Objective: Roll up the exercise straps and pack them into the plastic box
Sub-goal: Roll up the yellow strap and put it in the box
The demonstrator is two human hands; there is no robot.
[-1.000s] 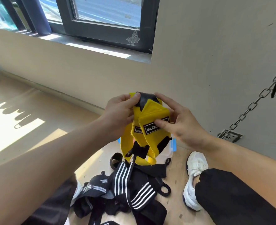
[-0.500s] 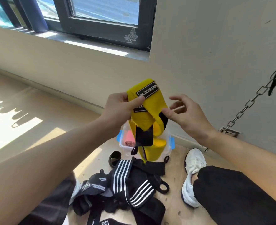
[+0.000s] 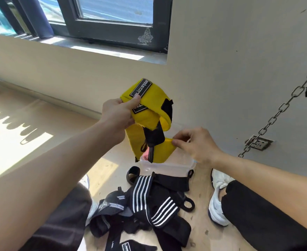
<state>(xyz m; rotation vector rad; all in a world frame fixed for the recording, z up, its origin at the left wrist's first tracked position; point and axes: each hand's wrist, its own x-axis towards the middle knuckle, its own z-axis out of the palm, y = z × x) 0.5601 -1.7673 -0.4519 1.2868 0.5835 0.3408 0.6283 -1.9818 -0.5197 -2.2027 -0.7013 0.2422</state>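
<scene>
My left hand [image 3: 117, 115] grips the folded top of a yellow exercise strap [image 3: 152, 104] with black labels and black patches, held up in front of the wall. The strap hangs down, and my right hand [image 3: 194, 144] pinches its lower yellow end [image 3: 164, 150] between thumb and fingers. Directly below sits the clear plastic box [image 3: 167, 166] on the floor, with a pink roll [image 3: 146, 157] partly visible inside. A heap of black straps with white stripes [image 3: 149, 201] lies on the floor in front of the box.
A metal chain [image 3: 272, 120] runs from the upper right down to a floor plate [image 3: 259, 143]. My white shoe [image 3: 217, 196] and dark trouser legs flank the heap. A small black ring-shaped strap [image 3: 132, 174] lies left of the box. The wall and window sill stand behind.
My right hand has dropped from the strap's upper fold to its lower end and pinched it. My left hand has kept the top, and the strap has unfolded downward.
</scene>
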